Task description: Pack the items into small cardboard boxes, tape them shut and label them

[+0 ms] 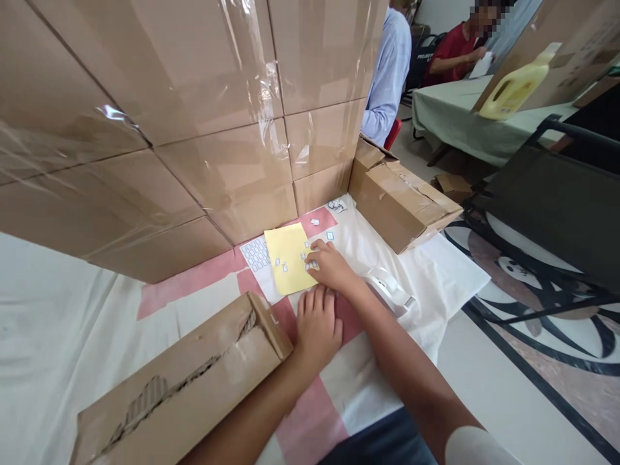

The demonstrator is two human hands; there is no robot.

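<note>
A yellow sheet of paper (285, 242) lies in front of me, with several small white paper pieces (285, 267) on it. My right hand (333, 266) reaches over its right edge, fingers bent and tips on a small paper piece (311, 265). Just below the sheet, my left hand (318, 323) rests flat on the cloth, fingers stretched out and holding nothing. From under the yellow sheet's left side shows a white sheet printed with rows of small outlined boxes (255, 254). More cut pieces (315, 222) are scattered beyond my right hand.
A taped cardboard wall (227, 161) stands behind the papers. One cardboard box (188, 381) lies at left, another (402, 200) at right. A white rounded object (390, 290) sits beside my right forearm. Two people, a dark chair (557, 194) and a yellow jug (518, 90) are beyond.
</note>
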